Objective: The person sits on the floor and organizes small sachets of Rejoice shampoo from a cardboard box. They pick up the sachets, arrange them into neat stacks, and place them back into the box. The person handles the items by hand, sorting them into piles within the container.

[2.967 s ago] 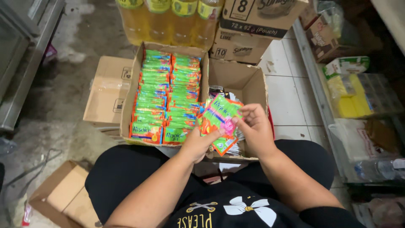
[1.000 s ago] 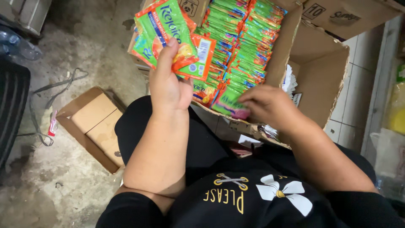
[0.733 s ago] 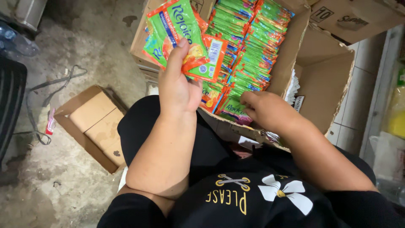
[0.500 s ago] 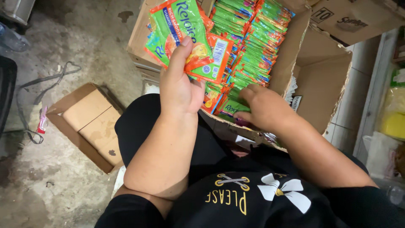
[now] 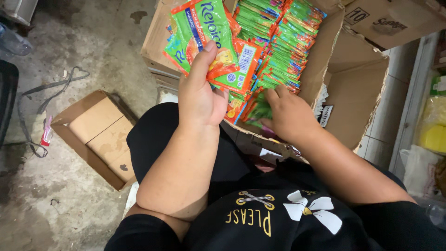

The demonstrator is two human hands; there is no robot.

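The left hand pinches a fanned bunch of shiny green and orange packets above the brown cardboard box, where the right hand grabs one more packet, so the loose bunch might slip and scatter.

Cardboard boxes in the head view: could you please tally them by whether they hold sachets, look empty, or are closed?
Open box packed with green sachets: 1
Open boxes that look empty, one beside the sachet box and one on the floor: 2
Closed box at the top right: 1
Total: 4 boxes in view
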